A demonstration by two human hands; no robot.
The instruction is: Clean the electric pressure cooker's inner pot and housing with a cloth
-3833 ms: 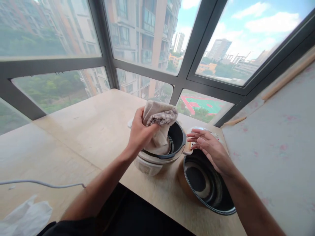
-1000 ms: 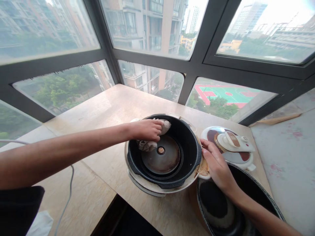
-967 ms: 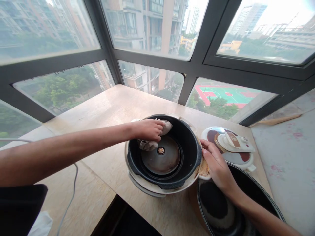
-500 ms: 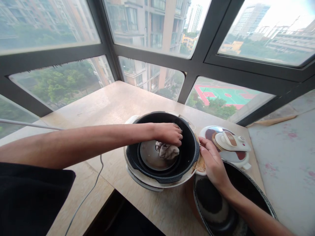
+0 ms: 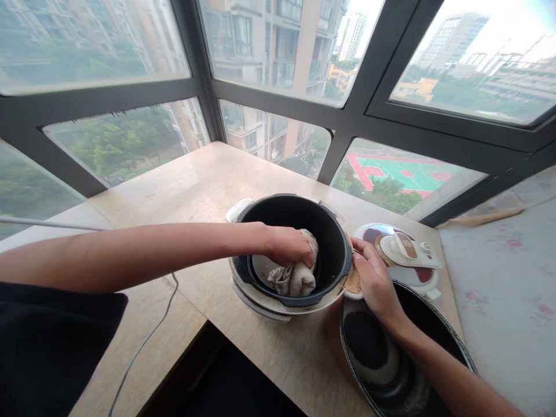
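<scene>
Inside the black-walled pressure cooker (image 5: 284,301), my left hand (image 5: 293,246) is closed on a crumpled greyish cleaning cloth (image 5: 299,281). The cloth lies against the cooker's inside, over part of the pale metal base. My right hand (image 5: 376,275) grips the cooker's side handle (image 5: 353,284), thumb on top and fingers along the rim. That handle looks brown and stained. The cooker's lid is off, and its body stands upright on the stone sill.
The white and brown cooker lid (image 5: 403,249) lies behind my right hand. A large dark pot (image 5: 369,353) stands under my right forearm. A grey cord (image 5: 147,341) crosses the marble-look sill (image 5: 174,191). Window frames (image 5: 278,95) enclose the far side; a flowered wall is at right.
My left hand has moved lower and nearer inside the cooker, and more of the cloth shows. The cooker sits slightly turned and tipped. My right hand keeps its hold.
</scene>
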